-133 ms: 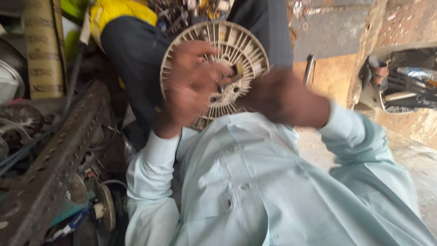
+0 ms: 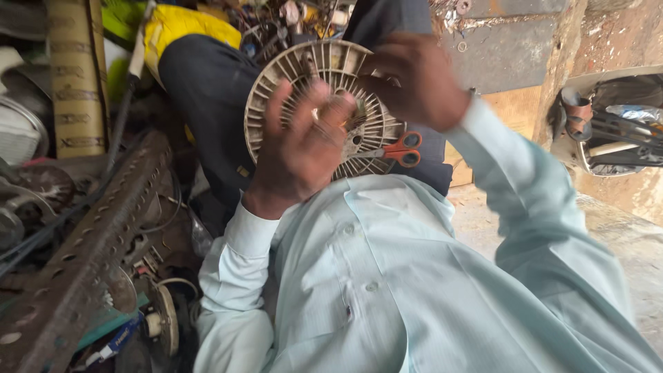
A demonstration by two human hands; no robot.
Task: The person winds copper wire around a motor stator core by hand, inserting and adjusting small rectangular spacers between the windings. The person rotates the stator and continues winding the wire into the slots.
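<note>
We see a matt, dusty cream plastic finned disc [image 2: 324, 103], orange glossy plastic handles on the scissors [image 2: 400, 148], smooth pale cloth sleeves [image 2: 238, 269], and at the lower left a rough, rusty perforated metal bar [image 2: 83, 255]

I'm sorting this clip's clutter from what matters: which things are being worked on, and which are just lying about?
In hand:
left hand, spread over the round ribbed fan wheel
right hand at the wheel's upper right edge
orange-handled scissors lying by the wheel

Lying about:
perforated metal bar
cardboard tube
yellow cloth
small pulley wheel
</note>
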